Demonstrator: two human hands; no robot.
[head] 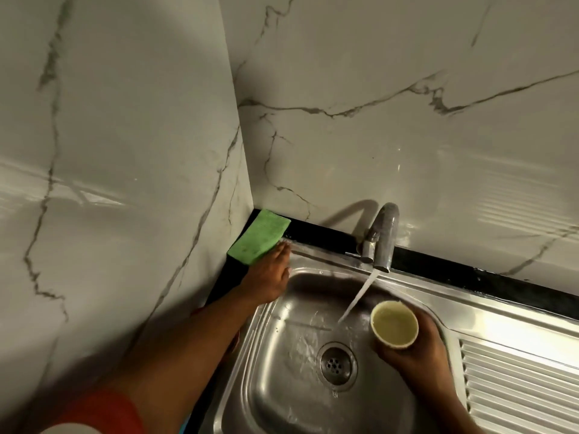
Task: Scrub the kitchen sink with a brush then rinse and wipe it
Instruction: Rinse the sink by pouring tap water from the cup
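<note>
Head view: our right hand (419,361) gripped the cup (394,324), our flat left hand (268,278) touched the cloth (258,236). We feared tilting would splash the wall (344,136).

Dim, greenish-warm light overall. Tap (383,236) throws a soft shadow to its left onto the marble wall (344,136). Streaky glare bands on wall, L + R. Specular highlights in wet sink (282,386). Wide-angle bend at edges; sleeve (103,411) blurred bottom-left. Img slightly soft.

Left hand (270,275) flat on sink (282,386) corner by green sponge (258,236); right hand (416,349) grips cup (394,324); tap (380,236) running.
</note>
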